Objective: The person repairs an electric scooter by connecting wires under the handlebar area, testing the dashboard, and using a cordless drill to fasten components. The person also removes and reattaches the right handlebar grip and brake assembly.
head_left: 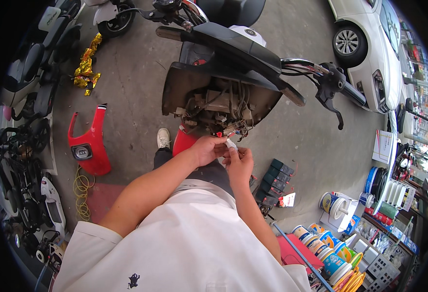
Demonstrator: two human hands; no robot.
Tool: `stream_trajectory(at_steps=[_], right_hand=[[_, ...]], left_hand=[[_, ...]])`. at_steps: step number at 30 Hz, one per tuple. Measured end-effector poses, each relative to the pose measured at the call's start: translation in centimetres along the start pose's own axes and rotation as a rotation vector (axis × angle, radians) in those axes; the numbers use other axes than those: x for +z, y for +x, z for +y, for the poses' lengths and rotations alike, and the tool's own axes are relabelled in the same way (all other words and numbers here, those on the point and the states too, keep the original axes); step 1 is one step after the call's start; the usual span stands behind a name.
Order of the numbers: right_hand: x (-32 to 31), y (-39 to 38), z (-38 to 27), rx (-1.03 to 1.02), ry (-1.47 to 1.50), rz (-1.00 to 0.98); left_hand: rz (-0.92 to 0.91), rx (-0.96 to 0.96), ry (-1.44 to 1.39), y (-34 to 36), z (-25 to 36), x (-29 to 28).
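In front of me stands a scooter with its dark front housing (pixel 175 92) open, a bundle of wires and connectors (pixel 228 109) exposed inside it. At the lower edge of that opening my left hand (pixel 206 152) has its fingers pinched on a small white connector-like piece (pixel 231 143), beside a small red part (pixel 219 134). My right hand (pixel 239 166), just right of and below the left, also closes its fingers on the white piece. What exactly the piece is, and where it joins the wires, is too small to tell. The scooter's red body (pixel 182 143) shows behind my hands.
A red panel (pixel 97 155) and yellow hose (pixel 81 195) lie on the floor at left, beside parked scooters (pixel 31 73). Dark battery blocks (pixel 276 177) sit at right. Several buckets (pixel 333 260) stand lower right, a white car (pixel 379 48) upper right. Handlebars (pixel 335 87) reach across overhead.
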State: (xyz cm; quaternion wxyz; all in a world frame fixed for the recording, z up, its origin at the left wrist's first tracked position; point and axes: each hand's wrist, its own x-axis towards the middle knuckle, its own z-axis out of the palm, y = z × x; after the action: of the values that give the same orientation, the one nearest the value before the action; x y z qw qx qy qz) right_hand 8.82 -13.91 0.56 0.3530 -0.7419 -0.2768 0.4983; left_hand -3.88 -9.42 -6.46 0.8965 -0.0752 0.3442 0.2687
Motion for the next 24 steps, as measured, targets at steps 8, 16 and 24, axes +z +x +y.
stream_trajectory(at_steps=[8, 16, 24], right_hand=[[-0.8, 0.1, 0.1, -0.061, -0.372, 0.012], [-0.7, 0.0, 1.7, -0.201, -0.388, 0.069], [-1.2, 0.1, 1.4, -0.198, -0.517, -0.033]], left_hand=[[0.037, -0.030, 0.075, 0.1, 0.2, 0.2], [0.235, 0.042, 0.285, -0.5, 0.5, 2.3], [0.307, 0.028, 0.423, -0.4, 0.6, 2.7]])
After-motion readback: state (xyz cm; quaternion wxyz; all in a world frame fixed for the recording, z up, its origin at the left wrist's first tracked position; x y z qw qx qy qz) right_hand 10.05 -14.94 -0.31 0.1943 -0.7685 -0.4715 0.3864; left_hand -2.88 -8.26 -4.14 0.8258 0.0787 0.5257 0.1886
